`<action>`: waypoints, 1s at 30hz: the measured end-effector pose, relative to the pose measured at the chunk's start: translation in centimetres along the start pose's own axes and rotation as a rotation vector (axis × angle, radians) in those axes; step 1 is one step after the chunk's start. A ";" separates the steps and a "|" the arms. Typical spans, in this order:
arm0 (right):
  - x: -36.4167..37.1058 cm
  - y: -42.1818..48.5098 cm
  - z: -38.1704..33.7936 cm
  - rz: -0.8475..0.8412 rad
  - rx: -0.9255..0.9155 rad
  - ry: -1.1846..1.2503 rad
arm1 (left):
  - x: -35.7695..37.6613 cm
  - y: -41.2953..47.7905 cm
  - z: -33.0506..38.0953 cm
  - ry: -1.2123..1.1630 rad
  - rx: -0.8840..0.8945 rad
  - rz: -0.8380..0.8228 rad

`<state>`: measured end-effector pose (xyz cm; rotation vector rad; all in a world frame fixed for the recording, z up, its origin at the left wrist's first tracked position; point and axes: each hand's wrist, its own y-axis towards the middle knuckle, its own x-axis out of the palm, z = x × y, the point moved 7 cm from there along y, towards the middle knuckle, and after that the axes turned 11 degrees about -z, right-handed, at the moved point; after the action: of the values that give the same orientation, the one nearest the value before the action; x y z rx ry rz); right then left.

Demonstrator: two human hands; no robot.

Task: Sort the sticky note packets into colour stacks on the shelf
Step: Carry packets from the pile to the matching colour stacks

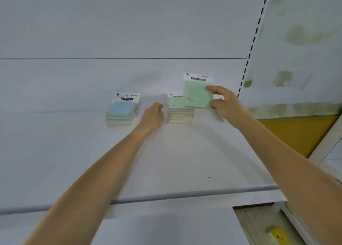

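White flat shelf [166, 161], seen from above.

Right hand [222, 102] pinches one pale green sticky note packet [197, 94] by its right edge, thumb below and fingers on top. The packet is in the air, just above and to the right of the green-topped stack of packets [181, 113], overlapping its back right corner. Its long axis runs away from the person, with the white header card at the far end, as on the stack below. The drop point lies down and left of the right hand, which is the nearer hand.

Left hand [152, 116] sits between the stacks by the green stack's left side, fingers loosely curled, with nothing seen in it. Contact with the stack cannot be told.

The blue-topped stack of packets [120, 115] stands well to the left.

Count: two stacks and one packet in hand. Packets per stack are too blurred to count.
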<state>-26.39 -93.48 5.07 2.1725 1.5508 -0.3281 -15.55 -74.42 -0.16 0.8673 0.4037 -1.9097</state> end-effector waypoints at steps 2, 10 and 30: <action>1.3 1.8 -0.5 -0.021 -0.002 -0.032 | 0.7 -0.9 -1.4 0.115 0.024 -0.087; 4.6 3.7 0.0 0.048 0.023 -0.331 | 1.0 -2.6 -2.2 0.357 0.035 -0.243; 7.5 2.0 -0.2 -0.066 -0.218 -0.632 | 0.9 -3.4 -1.7 0.372 0.004 -0.212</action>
<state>-22.02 -87.66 2.39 1.6301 1.2256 -0.7451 -18.10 -72.32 -2.27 1.2276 0.7403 -1.9383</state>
